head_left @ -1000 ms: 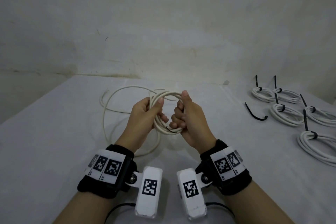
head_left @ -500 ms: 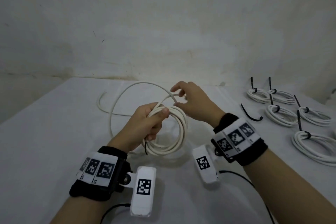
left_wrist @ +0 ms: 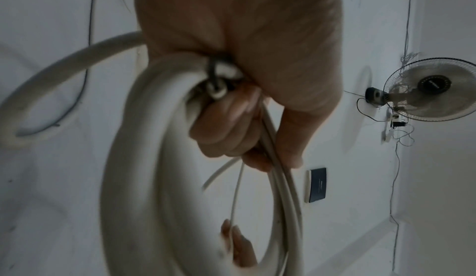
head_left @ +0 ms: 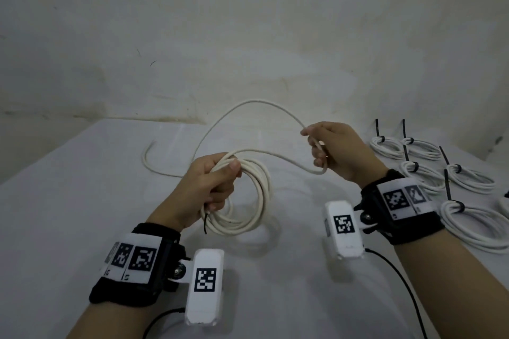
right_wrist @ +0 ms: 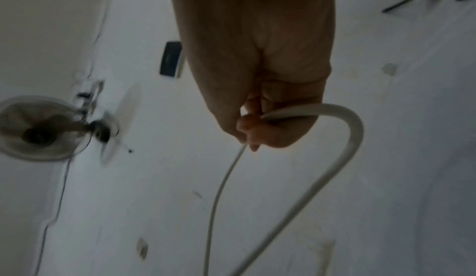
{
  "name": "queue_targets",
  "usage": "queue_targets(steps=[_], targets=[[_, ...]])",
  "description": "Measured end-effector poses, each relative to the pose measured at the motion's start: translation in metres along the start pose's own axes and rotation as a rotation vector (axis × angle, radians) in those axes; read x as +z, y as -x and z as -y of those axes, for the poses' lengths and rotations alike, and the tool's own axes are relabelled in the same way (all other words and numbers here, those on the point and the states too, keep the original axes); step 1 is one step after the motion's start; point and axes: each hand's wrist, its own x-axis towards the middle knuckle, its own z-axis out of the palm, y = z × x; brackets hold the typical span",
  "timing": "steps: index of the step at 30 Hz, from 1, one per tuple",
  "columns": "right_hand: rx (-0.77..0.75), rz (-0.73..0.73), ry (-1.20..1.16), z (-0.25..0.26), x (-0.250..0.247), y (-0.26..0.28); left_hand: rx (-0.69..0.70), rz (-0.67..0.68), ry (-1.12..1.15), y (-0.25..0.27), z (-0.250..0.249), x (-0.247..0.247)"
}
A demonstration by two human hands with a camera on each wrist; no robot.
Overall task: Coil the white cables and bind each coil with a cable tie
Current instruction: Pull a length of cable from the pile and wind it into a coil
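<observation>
My left hand (head_left: 212,187) grips a coil of white cable (head_left: 256,201) held above the white table (head_left: 68,201); the loops hang below its fingers (left_wrist: 226,129). A black cable tie (head_left: 205,224) pokes out under that hand. My right hand (head_left: 330,148), off to the right and a little higher, holds the loose run of the same cable (right_wrist: 342,154) in curled fingers. From there the cable arcs up and left (head_left: 248,103), and its tail lies on the table (head_left: 150,162).
Several bound white coils (head_left: 468,217) with black ties lie along the table's right side. A wall (head_left: 248,22) stands close behind the table. The wrist views show a fan (left_wrist: 432,89) mounted on a wall.
My right hand left the coil and moved right and up, drawing out a length of loose cable. The left hand kept its grip on the coil, and less cable lies on the table.
</observation>
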Motion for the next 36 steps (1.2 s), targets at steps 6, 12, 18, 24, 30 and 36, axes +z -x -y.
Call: queue_targets(steps=[6, 12, 18, 24, 30, 36], targets=[[0.187, -0.177, 0.122, -0.034, -0.015, -0.009, 0.103, -0.057, 0.202, 0.0, -0.004, -0.008], [0.274, 0.167, 0.742, -0.054, -0.004, -0.003, 0.094, -0.156, 0.29, -0.004, -0.004, -0.012], [-0.211, 0.317, 0.844, -0.032, 0.027, -0.003, 0.021, -0.131, 0.16, -0.004, 0.003, -0.006], [-0.37, 0.602, 0.59, -0.028, 0.075, -0.002, -0.047, 0.0, 0.088, -0.002, 0.005, -0.002], [-0.388, 0.427, 0.552, -0.012, 0.068, -0.012, 0.014, -0.178, -0.121, -0.007, 0.007, -0.003], [-0.33, 0.36, 0.426, -0.013, 0.069, -0.007, 0.085, -0.435, -0.297, -0.012, 0.014, -0.001]])
